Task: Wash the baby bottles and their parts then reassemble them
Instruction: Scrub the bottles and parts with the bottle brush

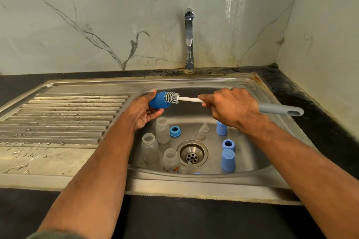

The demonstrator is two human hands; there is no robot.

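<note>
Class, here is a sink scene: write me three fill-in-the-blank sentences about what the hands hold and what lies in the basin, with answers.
1. The left hand holds a blue ____.
2. The right hand grips a bottle ____.
3. In the sink stand ____ clear bottles.

Answers: cap; brush; three

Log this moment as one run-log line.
step: scrubbing cap | left hand: holds blue bottle cap | right hand: grips bottle brush, bristles at cap mouth | sink: three bottles upright | tap: off
</note>
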